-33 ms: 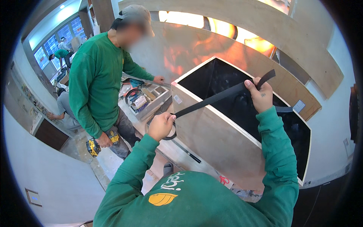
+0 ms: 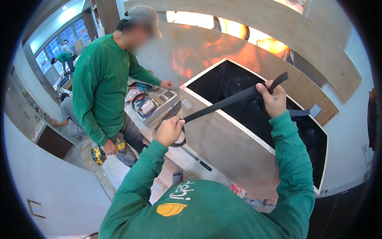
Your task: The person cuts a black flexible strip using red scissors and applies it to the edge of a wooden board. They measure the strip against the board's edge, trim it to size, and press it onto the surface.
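Note:
A long, flat black strip (image 2: 223, 103) is stretched between my two hands above an open-topped wooden box with a black inside (image 2: 227, 149). My left hand (image 2: 170, 131) is closed on the strip's lower left part, near the box's front left side. Higher up and to the right, my right hand (image 2: 274, 98) pinches it between thumb and fingers over the box opening. One end of the strip sticks up past the right hand. Another dark strip piece shows behind my right wrist, and where it joins is hidden.
At the left stands a co-worker in green (image 2: 97, 79), holding a yellow and black cordless power tool (image 2: 104, 153). A tray of tools and cables (image 2: 157, 105) lies beyond the box. A black-handled tool (image 2: 205, 165) lies below the box. More people work in the far left background.

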The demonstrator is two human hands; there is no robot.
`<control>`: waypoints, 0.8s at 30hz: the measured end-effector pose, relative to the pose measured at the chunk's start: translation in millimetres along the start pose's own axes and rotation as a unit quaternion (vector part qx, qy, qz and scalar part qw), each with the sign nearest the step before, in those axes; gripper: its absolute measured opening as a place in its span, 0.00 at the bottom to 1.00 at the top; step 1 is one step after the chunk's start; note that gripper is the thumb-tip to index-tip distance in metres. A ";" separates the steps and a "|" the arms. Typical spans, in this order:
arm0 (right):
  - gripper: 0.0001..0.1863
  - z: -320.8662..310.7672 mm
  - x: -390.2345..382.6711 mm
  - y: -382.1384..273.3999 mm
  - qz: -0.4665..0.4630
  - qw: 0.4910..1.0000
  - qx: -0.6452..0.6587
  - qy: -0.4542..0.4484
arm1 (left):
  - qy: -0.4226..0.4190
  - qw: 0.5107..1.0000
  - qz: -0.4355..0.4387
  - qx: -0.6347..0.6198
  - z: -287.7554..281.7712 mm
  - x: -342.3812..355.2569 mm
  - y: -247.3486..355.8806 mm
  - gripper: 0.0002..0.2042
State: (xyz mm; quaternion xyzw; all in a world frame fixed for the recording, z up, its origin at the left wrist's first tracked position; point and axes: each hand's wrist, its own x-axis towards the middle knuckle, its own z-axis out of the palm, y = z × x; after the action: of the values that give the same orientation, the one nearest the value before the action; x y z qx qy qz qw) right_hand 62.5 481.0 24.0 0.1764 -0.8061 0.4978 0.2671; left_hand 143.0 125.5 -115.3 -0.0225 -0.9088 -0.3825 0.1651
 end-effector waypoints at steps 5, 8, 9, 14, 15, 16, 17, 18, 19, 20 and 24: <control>0.16 0.5 -0.4 5.8 -0.035 0.999 -0.040 0.009 | -0.015 0.998 -0.050 -0.033 4.1 2.3 0.7 0.16; 0.17 7.0 -5.8 -2.5 -0.096 0.991 -0.091 -0.030 | 0.016 0.999 0.007 0.044 13.7 6.0 -21.2 0.17; 0.17 11.5 -7.4 -10.2 -0.123 0.985 -0.110 -0.047 | 0.018 0.998 0.018 0.057 20.3 6.8 -33.3 0.16; 0.19 10.1 -3.9 -5.4 -0.122 0.985 -0.123 -0.014 | -0.078 0.993 -0.067 -0.053 19.1 4.5 -12.0 0.16; 0.17 4.9 1.2 3.2 -0.045 0.995 -0.086 -0.014 | -0.121 0.981 -0.101 -0.112 10.4 -0.6 -5.3 0.15; 0.15 -0.4 5.7 11.5 -0.003 0.999 -0.047 -0.005 | -0.166 0.962 -0.135 -0.172 5.2 -6.1 -1.1 0.15; 0.14 -5.3 10.5 19.3 0.039 0.999 -0.009 0.004 | -0.210 0.935 -0.168 -0.231 0.2 -10.9 2.4 0.14; 0.14 -8.8 13.1 27.2 0.037 0.999 0.002 0.020 | -0.241 0.907 -0.143 -0.313 -8.0 -17.4 4.3 0.10; 0.15 -12.2 14.3 34.2 0.081 0.996 -0.005 0.029 | -0.243 0.901 -0.128 -0.336 -12.8 -21.9 8.1 0.09; 0.16 -13.8 18.1 42.3 0.091 0.995 0.011 0.039 | -0.245 0.893 -0.113 -0.359 -17.5 -25.6 12.5 0.09; 0.16 -13.2 23.1 47.5 0.116 0.990 0.041 0.067 | -0.189 0.895 -0.115 -0.387 -28.2 -29.8 30.3 0.10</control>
State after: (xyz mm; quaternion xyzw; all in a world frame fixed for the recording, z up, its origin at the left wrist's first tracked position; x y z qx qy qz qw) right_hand 21.3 513.4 9.1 0.0585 -0.7803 0.5690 0.2530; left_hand 184.2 129.6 -85.5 -0.0515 -0.6990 -0.7091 -0.0768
